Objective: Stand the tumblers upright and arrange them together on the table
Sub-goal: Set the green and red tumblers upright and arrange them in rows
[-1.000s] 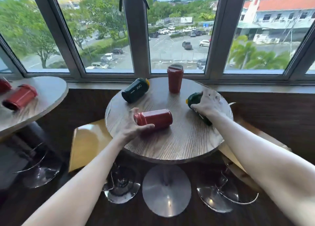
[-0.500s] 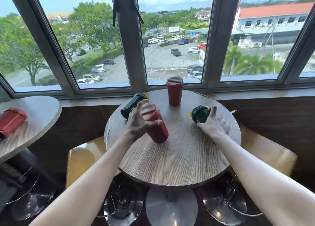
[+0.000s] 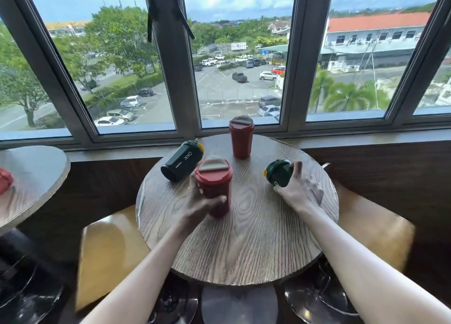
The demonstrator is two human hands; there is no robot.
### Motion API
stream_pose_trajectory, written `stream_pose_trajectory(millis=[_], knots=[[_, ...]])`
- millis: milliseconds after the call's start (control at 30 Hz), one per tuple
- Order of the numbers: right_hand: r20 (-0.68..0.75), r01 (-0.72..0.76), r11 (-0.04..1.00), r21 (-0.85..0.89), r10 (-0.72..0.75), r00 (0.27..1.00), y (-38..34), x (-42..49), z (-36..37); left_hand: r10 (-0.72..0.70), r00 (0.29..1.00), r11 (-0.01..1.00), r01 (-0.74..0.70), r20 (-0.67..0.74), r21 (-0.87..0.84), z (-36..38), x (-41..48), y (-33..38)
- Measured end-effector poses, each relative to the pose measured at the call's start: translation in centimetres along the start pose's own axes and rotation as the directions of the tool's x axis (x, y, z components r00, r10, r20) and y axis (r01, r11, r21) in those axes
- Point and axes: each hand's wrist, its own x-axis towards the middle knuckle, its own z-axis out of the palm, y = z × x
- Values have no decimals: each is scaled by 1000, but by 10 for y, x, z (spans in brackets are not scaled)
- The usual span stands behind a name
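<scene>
Far left: a second round table (image 3: pixel 36 167) enters the frame, with a red object (image 3: pixel 5 183) at its edge, cut off by the frame; type cannot be told.

Main round wooden table (image 3: pixel 244 250) stands against the window sill. Yellow-brown seats (image 3: pixel 107 250) sit under it on either side.

Left rear of tabletop: dark green tumbler (image 3: pixel 181 161) with white lettering lies on its side, lid end with yellow tab pointing toward the window, base toward the table's left edge. No hand touches it.

Just right of it, and nearer the camera: red tumbler (image 3: pixel 214 189) with grey lid insert, upright or very nearly so, base on the wood. Left hand (image 3: pixel 197 206) wraps its lower body, thumb across the front, fingers behind. Grip closed around this tumbler.

Centre rear, near the window: second red tumbler (image 3: pixel 241 137) stands upright, untouched, apart from the held one.

Right side: second green tumbler (image 3: pixel 279 173) is tipped, lid toward the camera and the left, yellow tab at its left rim. Right hand (image 3: pixel 299 192) clasps it from the right, thumb under the body, fingers curled over the far side. Whether its base rests on the table cannot be told; the hand hides it.

Both forearms reach in from the bottom corners.
</scene>
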Motion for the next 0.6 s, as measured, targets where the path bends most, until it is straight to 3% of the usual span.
stream_pose_trajectory(millis=[67,133,300,433,600], knots=[[-13,8,1000,-2,-8,1000,1,0,1,-40,995,999,41,90,-8,-1,1,-9],[-18,7,1000,-6,-7,1000,1,0,1,-81,992,996,84,93,-24,2,3,-17],[-13,17,1000,-13,-17,1000,0,1,1,-53,996,999,52,-74,-14,21,-1,-25],[-15,26,1000,-2,-26,1000,1,0,1,-51,998,996,55,46,-75,19,0,-22],[-6,23,1000,-8,-23,1000,0,-2,-1,-59,997,998,60,39,-31,16,2,-29]])
